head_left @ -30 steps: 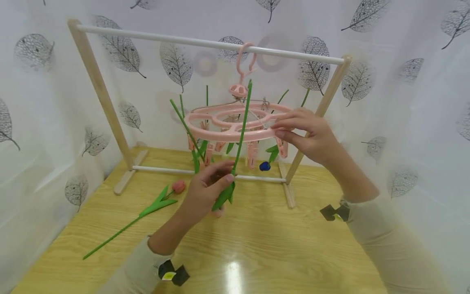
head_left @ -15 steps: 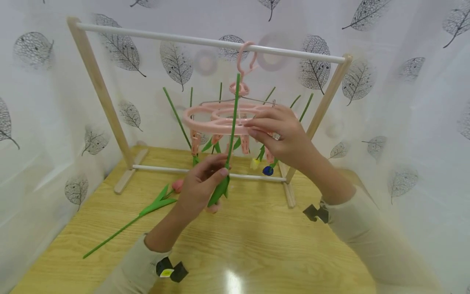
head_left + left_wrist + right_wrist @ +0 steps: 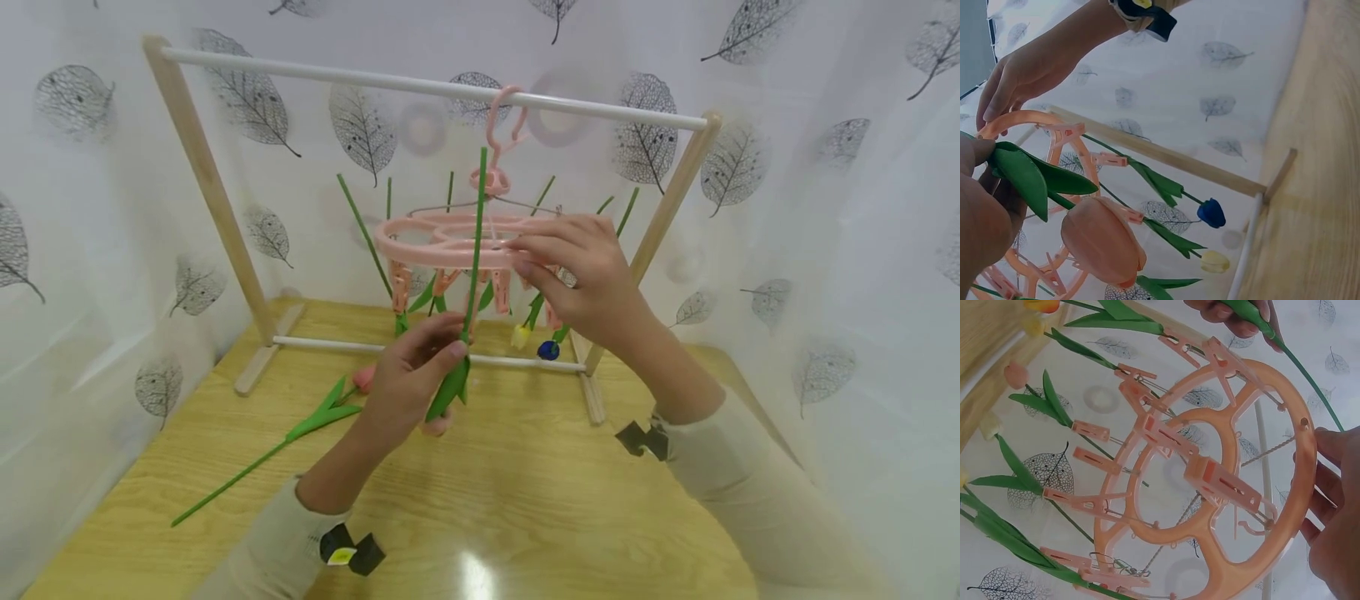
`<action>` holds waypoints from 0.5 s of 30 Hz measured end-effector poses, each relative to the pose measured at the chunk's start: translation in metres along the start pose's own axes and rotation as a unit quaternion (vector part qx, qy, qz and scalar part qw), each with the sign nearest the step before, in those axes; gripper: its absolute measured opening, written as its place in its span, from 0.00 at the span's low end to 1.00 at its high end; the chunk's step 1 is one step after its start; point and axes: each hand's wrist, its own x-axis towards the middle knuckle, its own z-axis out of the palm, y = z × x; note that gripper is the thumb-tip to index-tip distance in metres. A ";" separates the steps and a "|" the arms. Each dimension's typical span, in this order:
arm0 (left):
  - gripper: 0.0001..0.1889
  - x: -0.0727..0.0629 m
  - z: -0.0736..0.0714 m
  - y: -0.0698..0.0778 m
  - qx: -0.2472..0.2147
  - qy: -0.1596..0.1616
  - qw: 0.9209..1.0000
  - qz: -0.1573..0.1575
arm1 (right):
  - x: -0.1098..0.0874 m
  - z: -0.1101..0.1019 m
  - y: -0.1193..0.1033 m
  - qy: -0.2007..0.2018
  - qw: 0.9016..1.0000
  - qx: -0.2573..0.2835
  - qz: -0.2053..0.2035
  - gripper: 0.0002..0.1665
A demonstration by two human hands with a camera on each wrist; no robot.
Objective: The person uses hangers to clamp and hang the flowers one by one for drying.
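My left hand [image 3: 408, 383] pinches an artificial tulip [image 3: 477, 242] below the hanger's near side, its green stem pointing up. Its pale pink bloom [image 3: 1100, 240] hangs down, large in the left wrist view. My right hand [image 3: 592, 275] grips the near right rim of a pink round clip hanger [image 3: 420, 254] between thumb and fingers. Pink clothespins [image 3: 501, 292] dangle under the ring. Several of them hold tulips upside down, among them a blue tulip [image 3: 1212, 213] and a yellow tulip [image 3: 1214, 261]. My fingers hide part of the rim.
The hanger hooks over the white top rod [image 3: 360, 79] of a wooden stand [image 3: 202, 167]. Another tulip with a pink bloom lies on the wood-grain table [image 3: 525, 500], its green stem [image 3: 232, 483] toward the front left. A leaf-print curtain [image 3: 420, 50] hangs behind.
The right hand has moved left along with the rim, and the hanger has turned, shifting its clips and tulips. My left hand has drifted slightly left with its tulip.
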 end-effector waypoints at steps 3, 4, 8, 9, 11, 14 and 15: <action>0.18 0.000 0.000 -0.002 0.004 -0.001 1.000 -0.002 | -0.001 -0.002 0.001 0.010 1.000 0.008 0.011 0.14; 0.18 0.000 0.000 -0.003 0.006 -0.002 1.000 -0.003 | -0.002 -0.002 0.001 0.012 1.000 0.010 0.016 0.13; 0.18 -0.001 0.000 -0.005 0.013 -0.006 1.000 -0.009 | -0.005 -0.004 0.003 0.023 0.999 0.014 0.035 0.13; 0.18 -0.001 0.000 -0.005 0.014 -0.008 1.000 -0.011 | -0.006 -0.004 0.003 0.030 0.999 0.018 0.041 0.13; 0.18 -0.001 0.000 -0.006 0.023 -0.012 1.000 -0.010 | -0.010 -0.004 0.003 0.045 0.997 0.026 0.049 0.13; 0.17 -0.002 0.002 -0.006 0.029 -0.020 0.999 -0.012 | -0.016 -0.003 0.004 0.072 0.994 0.053 0.062 0.14; 0.17 -0.002 0.002 -0.006 0.028 -0.024 0.999 -0.011 | -0.018 -0.003 0.004 0.078 0.993 0.060 0.067 0.14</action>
